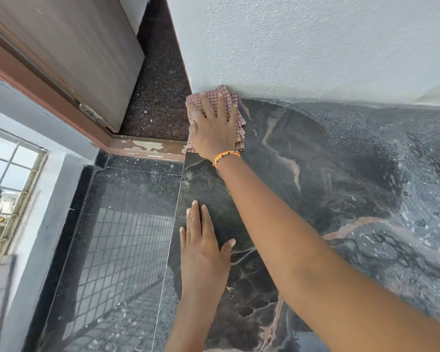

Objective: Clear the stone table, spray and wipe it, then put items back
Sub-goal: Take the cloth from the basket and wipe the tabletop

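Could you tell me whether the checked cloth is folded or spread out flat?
Folded. The checked cloth shows stacked layered edges along its right side, bunched into a compact pad under the right hand at the stone table's far corner.

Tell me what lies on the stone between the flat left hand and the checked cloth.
Head view: only bare dark veined stone table separates the left hand from the pink checked cloth.

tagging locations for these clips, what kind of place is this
Probably a home's entrance or balcony area: a dark veined stone table stands against a textured painted wall, beside a wooden door with a worn threshold and a barred window.
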`<state>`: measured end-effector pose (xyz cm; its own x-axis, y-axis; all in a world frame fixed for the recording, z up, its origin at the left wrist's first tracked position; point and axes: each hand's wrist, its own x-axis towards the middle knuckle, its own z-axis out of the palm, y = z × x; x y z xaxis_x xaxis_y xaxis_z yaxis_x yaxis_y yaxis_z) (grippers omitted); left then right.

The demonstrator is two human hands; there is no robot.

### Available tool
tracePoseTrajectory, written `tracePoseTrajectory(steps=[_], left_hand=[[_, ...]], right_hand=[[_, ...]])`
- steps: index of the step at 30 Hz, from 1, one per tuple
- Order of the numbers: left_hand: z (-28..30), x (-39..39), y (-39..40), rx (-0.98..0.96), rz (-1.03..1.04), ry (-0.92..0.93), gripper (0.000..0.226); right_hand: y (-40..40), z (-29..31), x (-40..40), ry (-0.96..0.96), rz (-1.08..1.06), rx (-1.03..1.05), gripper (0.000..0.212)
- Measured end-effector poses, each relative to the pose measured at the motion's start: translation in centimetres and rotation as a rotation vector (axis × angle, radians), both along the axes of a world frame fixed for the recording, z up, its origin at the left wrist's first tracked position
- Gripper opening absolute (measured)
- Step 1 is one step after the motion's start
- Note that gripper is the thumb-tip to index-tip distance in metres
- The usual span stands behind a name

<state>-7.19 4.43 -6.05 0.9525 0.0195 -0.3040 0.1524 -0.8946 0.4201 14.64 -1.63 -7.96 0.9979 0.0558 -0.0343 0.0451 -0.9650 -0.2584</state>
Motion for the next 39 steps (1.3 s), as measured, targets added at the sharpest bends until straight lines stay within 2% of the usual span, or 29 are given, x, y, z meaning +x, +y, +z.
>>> tracePoseTrajectory(steps=[4, 10, 17, 21, 24, 26, 31, 34, 36, 39], left_hand=[[0.3, 0.3, -1.7, -0.018, -0.086, -0.018, 0.086], [0.1, -0.5, -5.3, -0.019, -0.276, 0.019, 0.091], [-0.2, -0.9, -6.1, 0.037, -0.28, 0.037, 0.095], [-0.4, -0.9, -5.9, 0.018, -0.283, 0.015, 0.095], [-0.4, -0.9, -5.8, 0.005, -0.28, 0.0, 0.095], [-0.5, -0.8, -5.8, -0.013, -0.277, -0.001, 0.096], [-0.5, -1.6, -6.1, -0.073, -0.228, -0.051, 0.097], [-0.4, -3.3, -6.1, -0.068, -0.259, -0.078, 0.095], [-0.5, -4.5, -6.1, -0.059, -0.307, -0.056, 0.095], [-0.8, -5.4, -6.4, -0.051, -0.332, -0.027, 0.097]], right_hand=[[-3.1, -0.2, -1.1, -0.04, -0.064, 0.025, 0.052], [-14.5, -0.7, -4.1, -0.046, -0.345, -0.008, 0.052], [-28.2, -1.1, -8.7, -0.046, -0.688, -0.03, 0.052], [-28.1, -1.2, -12.4, -0.035, -0.792, -0.022, 0.052], [-23.8, -1.1, -13.8, 0.006, -0.739, -0.024, 0.054], [-20.0, -1.0, -13.5, 0.026, -0.624, -0.031, 0.054], [-11.5, -0.7, -13.2, 0.013, -0.117, -0.03, 0.055], [-12.1, -0.9, -15.9, 0.015, 0.125, -0.041, 0.055], [-14.9, -1.1, -17.9, 0.007, 0.155, -0.035, 0.056], [-20.9, -1.2, -20.2, 0.0, -0.024, -0.078, 0.054]])
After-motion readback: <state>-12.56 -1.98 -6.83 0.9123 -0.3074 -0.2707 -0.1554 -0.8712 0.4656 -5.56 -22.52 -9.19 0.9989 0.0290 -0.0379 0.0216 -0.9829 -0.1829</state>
